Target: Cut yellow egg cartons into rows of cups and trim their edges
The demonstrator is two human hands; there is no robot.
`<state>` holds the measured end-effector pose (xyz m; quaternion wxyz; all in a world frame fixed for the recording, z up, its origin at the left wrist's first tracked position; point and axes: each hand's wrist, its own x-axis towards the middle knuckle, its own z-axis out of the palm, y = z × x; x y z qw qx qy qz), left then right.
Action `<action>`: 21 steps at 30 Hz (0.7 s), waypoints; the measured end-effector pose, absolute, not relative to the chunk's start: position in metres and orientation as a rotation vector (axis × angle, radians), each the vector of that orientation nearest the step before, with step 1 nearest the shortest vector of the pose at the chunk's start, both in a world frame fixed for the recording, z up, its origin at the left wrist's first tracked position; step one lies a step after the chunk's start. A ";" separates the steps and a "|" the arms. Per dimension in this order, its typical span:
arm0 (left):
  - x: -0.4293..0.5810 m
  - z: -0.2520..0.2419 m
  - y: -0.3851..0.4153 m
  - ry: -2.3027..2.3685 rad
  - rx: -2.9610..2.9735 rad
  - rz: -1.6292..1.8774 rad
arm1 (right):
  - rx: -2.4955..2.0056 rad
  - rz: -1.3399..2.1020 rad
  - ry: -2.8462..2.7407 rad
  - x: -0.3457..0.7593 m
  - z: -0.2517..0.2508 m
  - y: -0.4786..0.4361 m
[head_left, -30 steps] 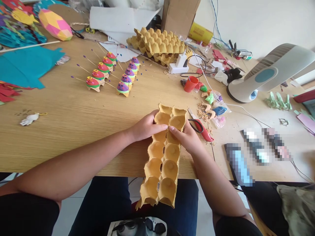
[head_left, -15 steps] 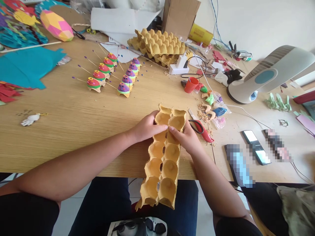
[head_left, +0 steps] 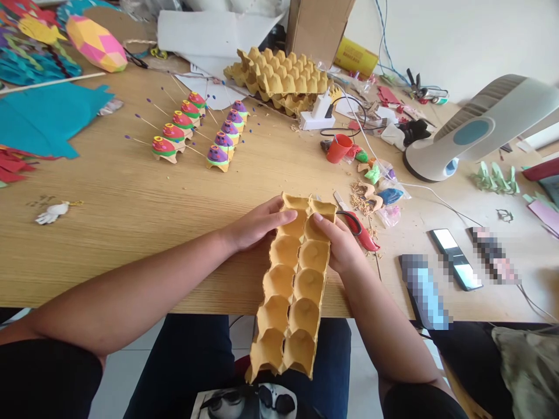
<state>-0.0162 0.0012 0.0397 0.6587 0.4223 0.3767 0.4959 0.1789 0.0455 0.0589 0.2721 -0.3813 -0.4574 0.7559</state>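
A yellow egg carton strip, two rows of cups wide with the hollows facing up, reaches from over the table past its front edge above my lap. My left hand grips its far left side, thumb in a cup and fingers hidden beneath. On the far right side my right hand holds it the same way, thumb pressed into a cup. A narrow split runs along the middle between the two rows. Just right of my right hand lies a red-handled cutting tool, partly hidden.
Painted egg-cup caterpillars with thin sticks stand at the back left. Stacked egg trays lie behind them, near a white power strip. To the right are a red cup, wood shavings, a white fan and several phones.
My thumbs have moved apart, from meeting at the middle seam to resting on separate rows. The strip's far end has shifted slightly right, and its middle gap looks narrower.
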 end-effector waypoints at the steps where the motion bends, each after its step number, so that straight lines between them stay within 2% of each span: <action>1: -0.017 0.040 0.001 0.867 0.968 1.127 | -1.016 2.051 -1.235 0.179 0.058 0.045; 7: -0.016 0.038 0.000 0.928 0.931 1.176 | -1.008 2.053 -1.191 0.176 0.058 0.042; 21: -0.014 0.040 0.000 1.059 0.965 1.233 | -1.106 1.795 -1.319 0.175 0.057 0.041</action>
